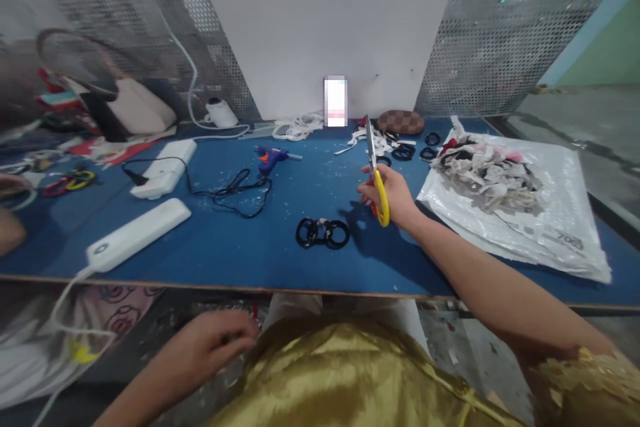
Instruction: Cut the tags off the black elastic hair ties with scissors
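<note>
My right hand (395,197) is over the blue table (280,240), closed round the yellow handles of a pair of scissors (376,170) whose blades point up and away. Just left of it lie black hair ties (323,232) in a small cluster. My left hand (213,343) is below the table's front edge, near my lap and a gold fabric (345,380); its fingers are curled and pinch something I cannot make out.
A white plastic sheet (540,213) with a heap of fabric scraps (487,173) lies at the right. A blue glue gun (270,158) with its black cord, two white power strips (137,233), more hair ties (403,152) and a brown pouch (400,122) lie further back. Another person's hand (10,230) shows at the left edge.
</note>
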Motion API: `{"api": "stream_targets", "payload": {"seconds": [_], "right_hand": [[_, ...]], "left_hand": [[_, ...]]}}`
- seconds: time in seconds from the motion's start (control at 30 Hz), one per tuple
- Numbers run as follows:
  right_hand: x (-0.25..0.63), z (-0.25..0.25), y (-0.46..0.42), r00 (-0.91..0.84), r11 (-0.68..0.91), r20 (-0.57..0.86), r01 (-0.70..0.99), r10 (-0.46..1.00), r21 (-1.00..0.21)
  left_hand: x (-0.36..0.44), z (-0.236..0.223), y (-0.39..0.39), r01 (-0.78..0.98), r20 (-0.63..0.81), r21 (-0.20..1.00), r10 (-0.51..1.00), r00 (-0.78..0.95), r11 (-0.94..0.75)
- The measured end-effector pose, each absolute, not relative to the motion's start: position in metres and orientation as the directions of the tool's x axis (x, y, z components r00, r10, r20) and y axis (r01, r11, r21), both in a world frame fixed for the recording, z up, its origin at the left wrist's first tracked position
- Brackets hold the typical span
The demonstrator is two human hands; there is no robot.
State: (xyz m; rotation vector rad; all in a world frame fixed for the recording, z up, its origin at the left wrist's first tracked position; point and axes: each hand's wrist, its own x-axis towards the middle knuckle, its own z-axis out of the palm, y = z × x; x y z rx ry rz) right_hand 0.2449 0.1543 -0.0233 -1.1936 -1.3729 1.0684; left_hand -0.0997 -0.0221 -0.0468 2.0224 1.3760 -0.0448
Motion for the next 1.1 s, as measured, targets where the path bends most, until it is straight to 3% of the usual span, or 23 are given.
{"api": "stream_targets", "payload": {"seconds": [0.03,0.1,0.17,0.2,0.27,0.33,0.43,0.5,0.57,0.63,0.7,0.83,1.1], "right_hand": [[0.245,-0.022,0.153,-0.027,0.125,0.123,0.123,0.992,-0.985],[0.245,-0.02,0.152,-0.024,0.127,0.125,0.131,0.992,-0.983],[0.245,-0.019,0.151,-0.03,0.135,0.132,0.141,0.991,-0.981],[0.246,-0.019,0.151,-0.038,0.137,0.133,0.144,0.99,-0.98],[0.246,-0.021,0.151,-0.051,0.139,0.133,0.157,0.99,-0.978],[0.246,-0.023,0.151,-0.067,0.149,0.139,0.182,0.988,-0.972],[0.244,-0.024,0.149,-0.087,0.172,0.157,0.213,0.984,-0.962],[0.242,-0.022,0.147,-0.096,0.187,0.17,0.204,0.981,-0.961],[0.241,-0.019,0.144,-0.104,0.196,0.181,0.156,0.978,-0.968],[0.24,-0.013,0.141,-0.098,0.201,0.192,0.09,0.976,-0.975],[0.239,-0.006,0.139,-0.079,0.203,0.2,0.031,0.977,-0.979],[0.237,0.001,0.136,-0.073,0.16,0.164,-0.058,0.984,-0.985],[0.235,-0.005,0.137,-0.106,0.096,0.098,-0.022,0.99,-0.995]], "left_hand": [[-0.078,-0.031,-0.013,0.782,-0.313,0.577,0.822,0.476,-0.234],[-0.037,-0.006,0.011,0.745,-0.084,0.598,0.902,0.424,-0.294],[-0.005,0.007,0.037,0.751,0.154,0.512,0.904,0.398,-0.417],[0.006,0.008,0.05,0.757,0.187,0.447,0.877,0.442,-0.477],[0.021,0.007,0.075,0.725,0.179,0.309,0.787,0.591,-0.615],[0.03,0.007,0.095,0.682,0.081,0.175,0.7,0.709,-0.71],[0.037,0.015,0.116,0.631,-0.024,0.104,0.633,0.774,-0.768],[0.041,0.023,0.126,0.621,-0.008,0.217,0.635,0.773,-0.753],[0.048,0.026,0.136,0.564,0.041,0.501,0.669,0.742,-0.656],[0.055,0.023,0.146,0.398,0.066,0.804,0.731,0.679,-0.443],[0.061,0.014,0.152,0.216,0.041,0.954,0.805,0.591,-0.208],[0.066,-0.006,0.156,0.092,-0.072,0.995,0.866,0.495,0.03],[0.058,-0.01,0.152,0.054,-0.167,0.985,0.845,0.508,0.162]]}}
